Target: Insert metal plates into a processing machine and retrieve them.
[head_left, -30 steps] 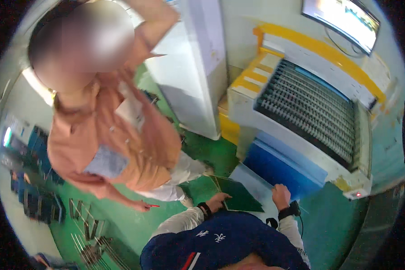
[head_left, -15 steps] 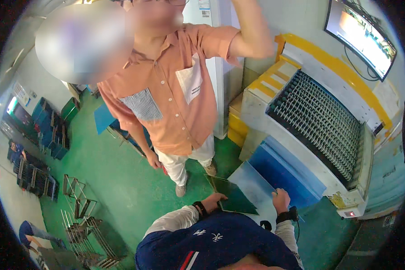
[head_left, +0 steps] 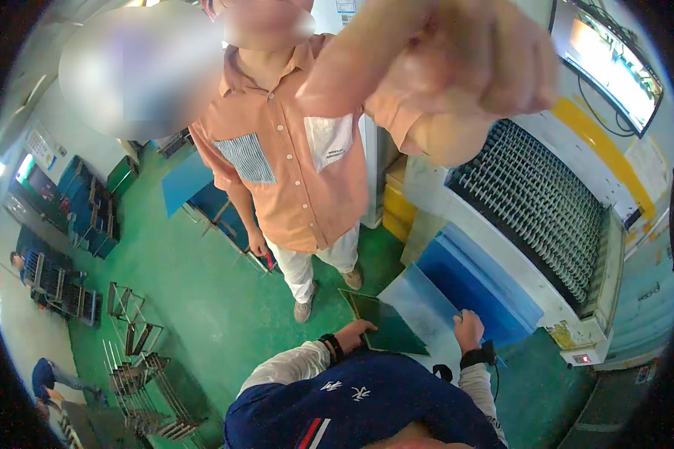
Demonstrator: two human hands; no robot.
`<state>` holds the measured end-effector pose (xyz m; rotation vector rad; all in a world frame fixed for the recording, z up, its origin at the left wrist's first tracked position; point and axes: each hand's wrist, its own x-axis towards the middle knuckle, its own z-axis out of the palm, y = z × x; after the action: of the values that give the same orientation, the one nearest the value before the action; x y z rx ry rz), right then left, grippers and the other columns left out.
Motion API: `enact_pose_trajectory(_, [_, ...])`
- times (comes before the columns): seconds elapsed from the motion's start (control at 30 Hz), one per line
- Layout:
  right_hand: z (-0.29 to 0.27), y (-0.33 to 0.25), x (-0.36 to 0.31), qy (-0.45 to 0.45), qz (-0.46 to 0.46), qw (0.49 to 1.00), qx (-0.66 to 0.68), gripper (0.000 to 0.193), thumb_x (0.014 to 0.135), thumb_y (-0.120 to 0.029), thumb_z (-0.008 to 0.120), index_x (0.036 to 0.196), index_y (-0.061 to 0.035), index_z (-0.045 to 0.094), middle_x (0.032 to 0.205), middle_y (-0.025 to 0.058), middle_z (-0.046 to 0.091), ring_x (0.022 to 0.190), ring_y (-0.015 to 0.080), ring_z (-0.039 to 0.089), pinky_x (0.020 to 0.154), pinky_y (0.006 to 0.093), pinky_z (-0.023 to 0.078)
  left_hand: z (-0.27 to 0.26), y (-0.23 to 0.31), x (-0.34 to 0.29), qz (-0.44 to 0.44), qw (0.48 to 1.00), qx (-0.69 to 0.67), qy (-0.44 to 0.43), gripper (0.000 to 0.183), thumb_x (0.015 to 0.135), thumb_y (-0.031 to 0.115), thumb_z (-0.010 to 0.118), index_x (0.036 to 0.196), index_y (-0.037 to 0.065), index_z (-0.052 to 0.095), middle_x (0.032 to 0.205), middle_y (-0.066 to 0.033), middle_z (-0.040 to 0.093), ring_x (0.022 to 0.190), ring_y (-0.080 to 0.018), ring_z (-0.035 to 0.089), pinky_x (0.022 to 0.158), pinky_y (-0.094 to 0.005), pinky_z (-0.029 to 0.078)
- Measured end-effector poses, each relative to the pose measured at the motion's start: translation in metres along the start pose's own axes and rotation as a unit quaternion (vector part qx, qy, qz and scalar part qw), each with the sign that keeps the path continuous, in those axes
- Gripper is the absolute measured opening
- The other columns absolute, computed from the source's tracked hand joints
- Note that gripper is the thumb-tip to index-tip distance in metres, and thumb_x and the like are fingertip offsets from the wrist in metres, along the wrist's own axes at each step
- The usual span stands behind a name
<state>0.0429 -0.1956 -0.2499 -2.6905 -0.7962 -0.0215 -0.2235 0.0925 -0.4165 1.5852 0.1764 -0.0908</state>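
Note:
My left hand [head_left: 354, 337] is closed on the left edge of a thin dark green panel [head_left: 388, 323], probably a circuit board, held tilted in front of my body. Beyond it lies a pale, whitish-blue sheet [head_left: 427, 303], partly covered by the green panel. At this sheet's right edge, my right hand [head_left: 468, 330] is closed with curled fingers; what they hold, if anything, is hidden. Several upright blue sheets [head_left: 475, 280] stand together just past my right hand.
A person in an orange shirt [head_left: 296, 172] stands facing me, one blurred hand [head_left: 457, 67] raised close to the camera. On the right is a machine with rows of rollers [head_left: 532, 213] below a wall screen [head_left: 610, 63]. Metal racks [head_left: 138, 374] stand at left on the green floor.
The other person's raised hand has come down and forward, now covering the upper middle of the view. My hands, the green panel and the pale sheet look almost unmoved.

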Motion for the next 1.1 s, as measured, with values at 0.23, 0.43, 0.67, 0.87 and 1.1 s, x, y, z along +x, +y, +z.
enact_pose_trajectory(0.23, [-0.014,-0.017,0.010,-0.067,0.028,0.997,-0.019,0.022,0.078,-0.027,0.065,0.088,-0.0074,0.063,0.093,0.0123,0.062,0.091,0.0346,0.059,0.074,0.0471,0.047,0.001,-0.031,0.002,-0.073,0.986,-0.147,0.031,0.054,0.066,-0.003,0.055,0.120,0.003,0.056,0.115,-0.0200,0.059,0.114,-0.0345,0.053,0.097,-0.0389,0.041])
enact_pose_trajectory(0.43, [-0.022,-0.026,0.013,-0.064,0.001,0.998,0.005,0.018,0.080,-0.024,0.064,0.086,-0.0065,0.062,0.090,0.0134,0.062,0.090,0.0351,0.059,0.075,0.0485,0.047,0.004,-0.042,0.000,-0.083,0.982,-0.167,0.041,0.043,0.078,0.008,0.063,0.119,0.001,0.055,0.114,-0.0199,0.059,0.113,-0.0305,0.054,0.096,-0.0374,0.041])
enact_pose_trajectory(0.67, [-0.018,-0.016,0.010,-0.066,0.016,0.998,-0.009,0.018,0.080,-0.024,0.064,0.086,-0.0070,0.062,0.090,0.0136,0.063,0.090,0.0359,0.059,0.074,0.0486,0.047,0.013,-0.014,0.006,-0.155,0.946,-0.283,0.026,0.041,0.081,0.012,0.065,0.119,0.001,0.055,0.112,-0.0140,0.060,0.103,-0.0251,0.059,0.090,-0.0344,0.045])
enact_pose_trajectory(0.87, [-0.012,-0.005,0.008,-0.043,0.018,0.999,-0.013,0.021,0.077,-0.026,0.068,0.084,-0.0076,0.062,0.086,0.0118,0.061,0.087,0.0352,0.058,0.071,0.0469,0.046,0.012,0.012,0.022,-0.335,0.835,-0.428,0.087,0.036,0.080,-0.001,0.060,0.116,0.002,0.057,0.110,-0.0108,0.060,0.098,-0.0199,0.059,0.086,-0.0308,0.047])
enact_pose_trajectory(1.1, [-0.004,-0.001,0.008,-0.050,0.024,0.998,-0.031,0.022,0.078,-0.027,0.067,0.088,-0.0079,0.063,0.088,0.0113,0.061,0.088,0.0343,0.059,0.072,0.0460,0.046,0.010,0.059,-0.012,-0.021,0.999,-0.030,0.017,0.051,0.071,-0.004,0.059,0.122,0.002,0.055,0.115,-0.0152,0.059,0.111,-0.0259,0.054,0.096,-0.0338,0.041])
